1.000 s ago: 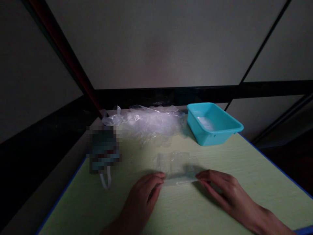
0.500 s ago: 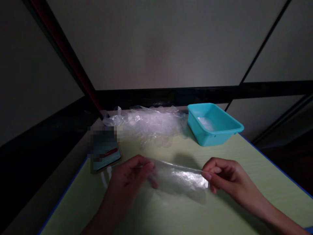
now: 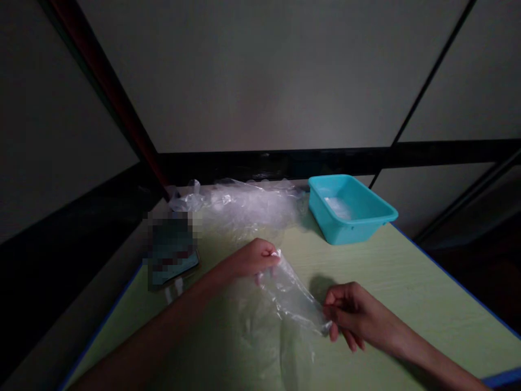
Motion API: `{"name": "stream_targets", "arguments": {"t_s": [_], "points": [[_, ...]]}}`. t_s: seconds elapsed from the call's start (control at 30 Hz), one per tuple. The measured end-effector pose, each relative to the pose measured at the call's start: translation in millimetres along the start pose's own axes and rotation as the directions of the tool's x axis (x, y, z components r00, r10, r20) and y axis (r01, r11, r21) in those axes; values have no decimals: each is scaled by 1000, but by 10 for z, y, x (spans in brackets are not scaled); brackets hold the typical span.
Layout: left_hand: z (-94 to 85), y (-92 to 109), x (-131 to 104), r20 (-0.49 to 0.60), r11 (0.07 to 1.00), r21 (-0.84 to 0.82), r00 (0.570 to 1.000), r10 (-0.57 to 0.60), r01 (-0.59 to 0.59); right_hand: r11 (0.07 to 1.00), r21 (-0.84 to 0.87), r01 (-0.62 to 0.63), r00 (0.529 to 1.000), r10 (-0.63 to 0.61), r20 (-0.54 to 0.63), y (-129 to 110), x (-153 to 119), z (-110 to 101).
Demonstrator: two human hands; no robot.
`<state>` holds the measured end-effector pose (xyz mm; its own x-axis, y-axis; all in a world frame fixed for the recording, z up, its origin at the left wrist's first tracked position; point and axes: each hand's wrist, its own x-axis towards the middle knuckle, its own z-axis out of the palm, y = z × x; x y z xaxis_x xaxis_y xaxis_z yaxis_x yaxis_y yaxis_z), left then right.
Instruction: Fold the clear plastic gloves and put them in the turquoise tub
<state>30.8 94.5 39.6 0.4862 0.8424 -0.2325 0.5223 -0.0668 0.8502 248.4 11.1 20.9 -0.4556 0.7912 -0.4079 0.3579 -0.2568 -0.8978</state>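
A thin, clear plastic bag (image 3: 291, 296) stretches between my two hands above the table, its loose part hanging toward the front. My left hand (image 3: 258, 259) pinches its upper left end. Lower and to the right, my right hand (image 3: 345, 312) grips the other end between thumb and fingers. Behind my hands lies a heap of crumpled clear plastic (image 3: 252, 203). A turquoise basin (image 3: 352, 231) stands at the back right, with a whitish, clear piece of plastic (image 3: 338, 207) on its bottom.
On the left of the pale green table (image 3: 411, 282) lies a flat dark-framed object (image 3: 175, 271), partly pixelated. Small white strips (image 3: 174, 289) are beside it. A panelled wall (image 3: 260, 81) rises behind the table.
My left hand has moved up and to the right, my right hand slightly down. The plastic now slants down to the right, and more of it hangs loose toward the front.
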Motion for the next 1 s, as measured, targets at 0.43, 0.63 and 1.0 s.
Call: {"name": "stream_targets", "arguments": {"t_s": [0.43,0.63,1.0], "points": [[38,-86,-236,-488,909,387,804,341,-151,570,-787,237,856,-505,-108,-160,90,-316],[174,-457,-639,-386,699,646,659,646,-307,241,-894,378,815,-545,197,-135,375,-214],[162,-535,-656,-262,563,752,629,732,-342,209,-896,392,857,-438,273,-48,420,-252]]}}
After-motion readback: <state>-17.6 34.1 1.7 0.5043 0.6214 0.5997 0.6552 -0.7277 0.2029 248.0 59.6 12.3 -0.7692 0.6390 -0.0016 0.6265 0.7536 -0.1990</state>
